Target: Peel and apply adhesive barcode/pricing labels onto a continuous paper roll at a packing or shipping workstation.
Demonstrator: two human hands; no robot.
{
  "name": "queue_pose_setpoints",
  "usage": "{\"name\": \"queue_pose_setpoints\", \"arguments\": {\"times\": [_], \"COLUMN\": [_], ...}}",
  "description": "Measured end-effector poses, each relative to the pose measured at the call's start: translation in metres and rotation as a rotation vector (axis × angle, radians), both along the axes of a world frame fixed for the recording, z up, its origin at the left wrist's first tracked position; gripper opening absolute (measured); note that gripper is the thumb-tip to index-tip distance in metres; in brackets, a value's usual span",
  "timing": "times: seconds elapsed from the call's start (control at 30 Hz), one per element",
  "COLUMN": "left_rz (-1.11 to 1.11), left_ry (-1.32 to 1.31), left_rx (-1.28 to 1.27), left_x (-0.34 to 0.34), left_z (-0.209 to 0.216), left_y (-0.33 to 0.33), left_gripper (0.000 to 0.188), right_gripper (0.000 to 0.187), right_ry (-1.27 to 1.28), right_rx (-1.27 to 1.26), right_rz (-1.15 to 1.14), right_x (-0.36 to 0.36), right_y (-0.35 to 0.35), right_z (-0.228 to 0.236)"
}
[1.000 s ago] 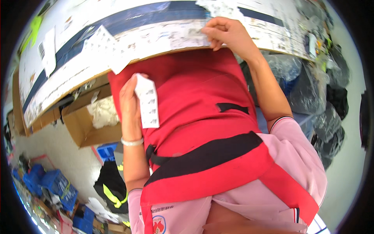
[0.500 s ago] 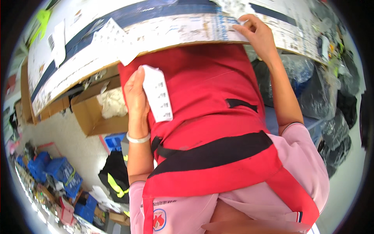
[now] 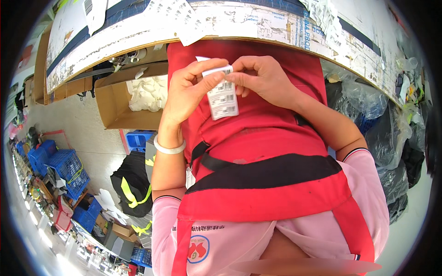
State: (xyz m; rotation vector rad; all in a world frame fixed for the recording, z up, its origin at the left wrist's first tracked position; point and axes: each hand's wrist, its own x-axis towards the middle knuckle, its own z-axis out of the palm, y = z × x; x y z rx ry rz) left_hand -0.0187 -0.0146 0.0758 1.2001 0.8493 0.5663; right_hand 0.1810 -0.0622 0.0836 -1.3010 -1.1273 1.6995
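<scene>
A narrow white strip of barcode labels (image 3: pixel 224 105) hangs in front of my red apron, just below the table edge. My left hand (image 3: pixel 184 92) is closed on its upper end, thumb in front and fingers behind. At the strip's top right corner, my right hand (image 3: pixel 267 79) pinches with thumb and forefinger; whether a single label has come loose there is too small to see. Part of the strip's top is folded or curled behind the left thumb.
The worn white table (image 3: pixel 271 30) carries a label sheet (image 3: pixel 177 18) overhanging its edge and a heap of label strips (image 3: pixel 324 20). Below left stands a cardboard box (image 3: pixel 110 108) with white pieces. Blue crates (image 3: pixel 69 168) lie left; plastic bags (image 3: pixel 384 133) are piled right.
My right hand has come down from the table to the label strip. My left hand has raised and turned the strip, and both hands now meet at its top.
</scene>
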Motion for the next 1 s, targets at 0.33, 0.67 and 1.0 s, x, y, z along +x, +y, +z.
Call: {"name": "queue_pose_setpoints", "arguments": {"times": [0.33,0.67,1.0], "left_rz": [-0.044,0.184,0.157], "left_ry": [0.053,-0.042,0.032], "left_rx": [-0.204,-0.310,-0.263], "left_x": [0.009,0.008,0.007], "left_z": [-0.020,-0.062,-0.066], "left_y": [-0.001,0.007,0.007], "left_gripper": [0.022,0.052,0.045], "right_gripper": [0.013,0.018,0.021], "right_ry": [-0.350,-0.398,-0.401], "right_rx": [0.364,0.117,0.058], "right_rz": [0.024,-0.175,-0.091], "right_x": [0.013,0.052,0.050], "right_y": [0.012,0.059,0.081], "right_z": [-0.011,0.000,-0.010]}}
